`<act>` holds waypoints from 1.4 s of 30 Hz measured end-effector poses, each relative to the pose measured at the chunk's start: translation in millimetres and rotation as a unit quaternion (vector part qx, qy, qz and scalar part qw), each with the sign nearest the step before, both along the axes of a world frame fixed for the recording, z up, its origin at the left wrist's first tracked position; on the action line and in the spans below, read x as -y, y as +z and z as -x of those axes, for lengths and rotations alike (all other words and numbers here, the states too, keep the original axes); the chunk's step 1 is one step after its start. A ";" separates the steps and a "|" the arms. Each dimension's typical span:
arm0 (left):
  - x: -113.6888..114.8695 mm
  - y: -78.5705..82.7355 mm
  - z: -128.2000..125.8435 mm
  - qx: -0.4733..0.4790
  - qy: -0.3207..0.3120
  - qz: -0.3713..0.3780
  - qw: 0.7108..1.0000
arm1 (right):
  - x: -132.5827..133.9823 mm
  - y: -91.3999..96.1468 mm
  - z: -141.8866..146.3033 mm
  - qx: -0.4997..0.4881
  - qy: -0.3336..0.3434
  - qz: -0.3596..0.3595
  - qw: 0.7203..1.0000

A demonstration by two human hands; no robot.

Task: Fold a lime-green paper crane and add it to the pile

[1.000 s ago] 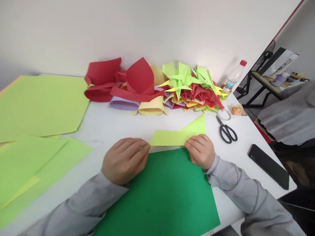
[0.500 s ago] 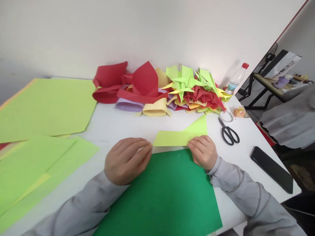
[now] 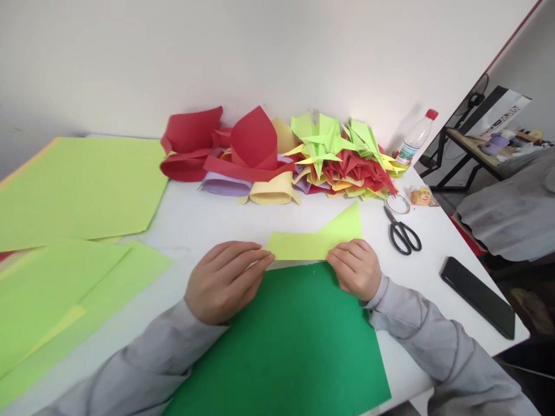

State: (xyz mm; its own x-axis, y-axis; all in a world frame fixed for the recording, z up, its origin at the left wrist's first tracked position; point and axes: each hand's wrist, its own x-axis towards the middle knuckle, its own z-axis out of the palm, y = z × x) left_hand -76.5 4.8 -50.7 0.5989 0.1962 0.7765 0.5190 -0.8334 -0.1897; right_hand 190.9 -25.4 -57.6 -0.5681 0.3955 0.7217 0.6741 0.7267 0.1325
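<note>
A folded sheet of yellow-green paper [image 3: 299, 245] lies at the far edge of a green mat [image 3: 290, 341], with a triangular flap sticking up at its right end. My left hand [image 3: 228, 281] pinches the paper's lower left corner between thumb and fingers. The fingers of my right hand [image 3: 356, 268] are closed on its lower right part, near the flap. Both hands rest close above the mat's far edge.
Large green sheets [image 3: 87, 190] cover the left side. Folded paper pieces [image 3: 255, 144] are piled against the wall. On the right are scissors [image 3: 403, 234], a tape roll [image 3: 398, 204], a wrapped snack [image 3: 421, 196], a bottle [image 3: 416, 138] and a black phone [image 3: 477, 297]. Another person's grey clothing [image 3: 511, 202] shows beyond.
My left fingertips have moved slightly right, onto the paper's lower left corner. My right hand keeps its hold, and the paper has barely shifted.
</note>
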 end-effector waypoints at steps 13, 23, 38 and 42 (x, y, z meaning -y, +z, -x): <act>-4.1 -3.0 6.3 0.005 0.031 -0.012 0.999 | -0.1 0.7 -0.8 -0.009 0.003 -0.001 1.000; -5.3 -1.4 6.6 0.003 0.042 -0.022 0.999 | 1.0 1.3 0.8 -0.013 0.008 0.002 1.000; 11.7 -3.9 -17.6 -0.052 -0.038 0.008 0.998 | 6.8 5.3 17.4 0.040 0.042 -0.011 0.998; 6.5 -4.2 -9.8 -0.018 -0.022 0.022 0.999 | 1.4 4.4 6.6 0.025 0.008 -0.004 1.000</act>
